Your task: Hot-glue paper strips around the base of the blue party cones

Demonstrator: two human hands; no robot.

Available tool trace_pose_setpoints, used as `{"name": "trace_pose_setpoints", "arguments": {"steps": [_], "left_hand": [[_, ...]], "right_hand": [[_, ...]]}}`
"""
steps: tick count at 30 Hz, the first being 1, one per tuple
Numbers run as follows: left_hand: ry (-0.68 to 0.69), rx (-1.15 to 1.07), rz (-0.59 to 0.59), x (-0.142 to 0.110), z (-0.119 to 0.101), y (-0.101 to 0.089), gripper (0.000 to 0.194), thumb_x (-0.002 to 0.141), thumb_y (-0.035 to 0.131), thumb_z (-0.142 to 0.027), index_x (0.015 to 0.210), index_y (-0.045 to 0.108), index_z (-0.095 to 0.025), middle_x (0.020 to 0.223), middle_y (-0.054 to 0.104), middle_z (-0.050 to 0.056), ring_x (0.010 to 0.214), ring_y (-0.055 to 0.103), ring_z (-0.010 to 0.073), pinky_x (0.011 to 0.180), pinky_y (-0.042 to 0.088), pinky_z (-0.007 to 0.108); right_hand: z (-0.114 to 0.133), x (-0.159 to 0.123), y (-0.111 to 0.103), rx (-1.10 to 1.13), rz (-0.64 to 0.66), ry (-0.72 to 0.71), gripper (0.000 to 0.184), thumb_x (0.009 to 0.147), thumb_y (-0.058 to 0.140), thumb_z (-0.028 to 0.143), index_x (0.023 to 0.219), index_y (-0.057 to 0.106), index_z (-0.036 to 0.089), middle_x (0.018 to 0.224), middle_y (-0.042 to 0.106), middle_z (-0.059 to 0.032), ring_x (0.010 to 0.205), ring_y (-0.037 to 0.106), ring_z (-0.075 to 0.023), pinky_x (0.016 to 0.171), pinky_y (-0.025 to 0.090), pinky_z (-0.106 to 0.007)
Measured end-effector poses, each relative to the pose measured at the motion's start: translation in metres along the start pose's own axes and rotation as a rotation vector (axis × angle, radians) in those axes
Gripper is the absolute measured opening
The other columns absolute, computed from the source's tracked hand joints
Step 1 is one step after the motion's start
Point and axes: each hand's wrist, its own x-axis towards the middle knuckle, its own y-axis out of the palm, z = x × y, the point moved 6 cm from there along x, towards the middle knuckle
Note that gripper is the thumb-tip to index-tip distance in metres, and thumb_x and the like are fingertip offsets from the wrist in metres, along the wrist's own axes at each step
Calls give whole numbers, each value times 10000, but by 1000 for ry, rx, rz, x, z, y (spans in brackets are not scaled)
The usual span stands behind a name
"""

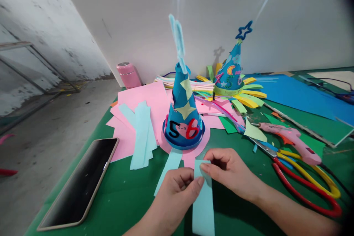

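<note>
At btm ctr of the frame we had the lt-blue strip [204, 206] between both hands: our L hand [179, 190] pinched its left edge, thumb on top, fingers curled, & our R hand [232, 171] pinched its top end w/ thumb & finger. Lower left, a phone [80, 182] lay w/ dark screen up on the green table [116, 199]. Lower right, we saw scissors [272, 151] w/ red & yellow handles, & just above them a pink glue gun [293, 138], nozzle to the left. A 2nd lt-blue strip [168, 169] lay just below the ctr hat, partly hidden by our L hand. That ctr hat [179, 99], a blue cone, stood upright on pink paper w/ a black 5, a red 6, pale stars & fuzzy lt-blue loops on top. Left of it, a pile of strips [142, 132] lay fanned over pink sheets [151, 96]. Farther back, upper right, we saw another blue hat [229, 72] w/ a star topper & yellow/green tabs round its base, a blue sheet [295, 92] to its right. Upper left of ctr, a pink flask [129, 75] stood nr the white wall [138, 14].
</note>
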Motion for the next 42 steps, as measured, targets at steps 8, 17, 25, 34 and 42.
{"name": "trace_pose_setpoints", "arguments": {"steps": [8,17,25,34,42], "left_hand": [[-12,21,-44,1,-1,-2,308,738,500,-400,573,429,-150,555,266,-54,543,200,86,488,190,230],[-133,-176,-8,-3,3,2,321,697,592,-425,660,597,-105,626,583,41,557,482,116,538,362,233],[-133,-205,-1,-2,7,6,319,714,599,-401,686,657,-89,637,644,65,553,552,125,586,411,255],[-137,-148,-40,-3,4,4,304,729,585,-381,631,646,-99,612,637,44,543,554,112,572,379,229],[-164,-133,-69,-3,2,3,300,701,604,-379,597,633,-99,562,610,20,504,542,99,539,369,213]], "right_hand": [[-1,-1,2,45,5,-13,228,767,530,314,632,503,133,566,376,40,523,289,-62,459,258,-190],[-1,-1,6,234,-18,-24,180,773,531,299,663,502,160,550,467,38,473,419,-68,457,352,-197],[0,0,-17,185,-228,-71,188,773,550,295,658,523,148,559,435,42,516,347,-61,478,289,-196],[-4,0,-24,296,-273,-126,184,786,552,288,659,518,159,555,382,53,518,284,-59,476,235,-202],[-3,2,-20,294,-265,-102,195,770,563,307,656,519,155,547,372,55,519,291,-60,476,247,-190]]}}
